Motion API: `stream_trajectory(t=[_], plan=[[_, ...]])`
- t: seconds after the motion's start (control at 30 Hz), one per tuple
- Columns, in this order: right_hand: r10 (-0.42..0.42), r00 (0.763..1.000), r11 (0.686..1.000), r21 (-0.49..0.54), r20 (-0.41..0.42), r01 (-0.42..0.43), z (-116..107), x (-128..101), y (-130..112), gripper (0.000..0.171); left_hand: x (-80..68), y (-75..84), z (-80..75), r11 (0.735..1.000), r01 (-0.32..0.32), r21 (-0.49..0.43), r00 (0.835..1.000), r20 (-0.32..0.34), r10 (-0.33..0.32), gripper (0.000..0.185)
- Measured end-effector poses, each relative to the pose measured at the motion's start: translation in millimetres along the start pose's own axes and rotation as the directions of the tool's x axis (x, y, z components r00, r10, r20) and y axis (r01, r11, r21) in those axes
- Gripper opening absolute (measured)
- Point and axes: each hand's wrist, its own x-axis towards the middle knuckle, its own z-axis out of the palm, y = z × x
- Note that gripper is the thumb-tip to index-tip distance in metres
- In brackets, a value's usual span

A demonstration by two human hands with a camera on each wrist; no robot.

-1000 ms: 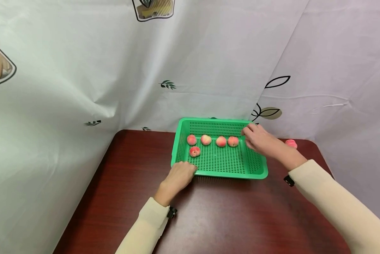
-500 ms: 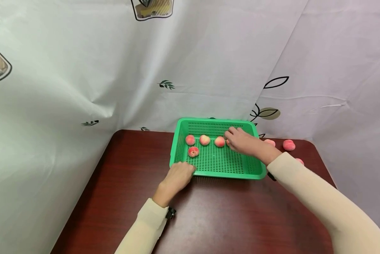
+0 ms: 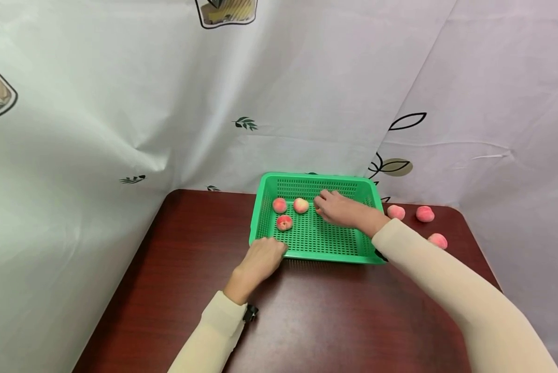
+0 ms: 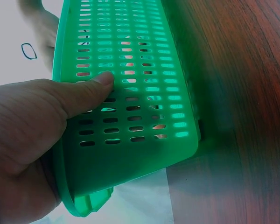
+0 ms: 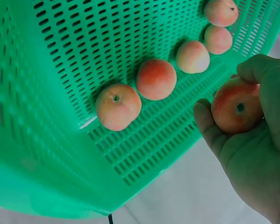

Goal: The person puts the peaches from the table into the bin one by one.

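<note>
The right hand (image 3: 341,210) reaches into the green basket (image 3: 316,254) and its fingers (image 5: 210,130) curl round a peach (image 5: 236,111), held just above the perforated floor beside the back row. The held peach is small and round, reddish-orange fading to pale yellow, with a dark stem dimple facing the wrist camera. Four more peaches lie in the basket in the right wrist view: two near ones (image 5: 118,106) (image 5: 156,79) and two farther along (image 5: 193,56) (image 5: 218,39), with another at the far corner (image 5: 220,11). The left hand (image 3: 262,256) grips the basket's near rim, thumb (image 4: 91,86) pressed on the slotted wall. Three loose peaches (image 3: 396,212) (image 3: 425,213) (image 3: 438,240) sit on the dark red worktop (image 3: 306,316), right of the basket
</note>
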Motion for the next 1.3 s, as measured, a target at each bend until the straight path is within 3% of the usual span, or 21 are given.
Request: stream_trajectory(t=[0.13, 0.3, 0.5, 0.83, 0.93, 1.3], plan=[[0.010, 0.996, 1.000, 0.027, 0.087, -0.013, 5, 8, -2, 0.004, 0.1, -0.1, 0.6, 1.000, 0.003, -0.003, 1.000, 0.013, -0.003, 0.039], [0.004, 0.988, 1.000, 0.007, 0.156, -0.005, 12, 16, -2, 0.014, 1.4, 0.9, 1.8, 1.000, -0.010, -0.013, 0.999, 0.037, 0.011, 0.042], [0.026, 0.981, 1.000, -0.006, 0.193, -0.025, 14, 23, -6, 0.024, 2.6, 1.6, 0.2, 1.000, -0.008, -0.012, 0.999, 0.039, 0.009, 0.042], [-0.087, 0.961, 0.993, 0.103, 0.261, 0.061, 21, 45, -9, 0.021, 0.8, -2.4, -3.4, 1.000, 0.001, 0.002, 0.999, 0.033, -0.001, 0.043], [-0.110, 0.953, 0.992, 0.084, 0.284, 0.089, 20, 50, -11, 0.021, 0.8, -3.4, -2.3, 1.000, 0.007, -0.002, 0.999, 0.040, -0.007, 0.044], [-0.068, 0.935, 0.998, 0.036, 0.349, 0.060, 26, 61, -16, 0.030, 1.7, -0.7, 0.8, 1.000, 0.009, -0.014, 0.998, 0.069, -0.008, 0.044]])
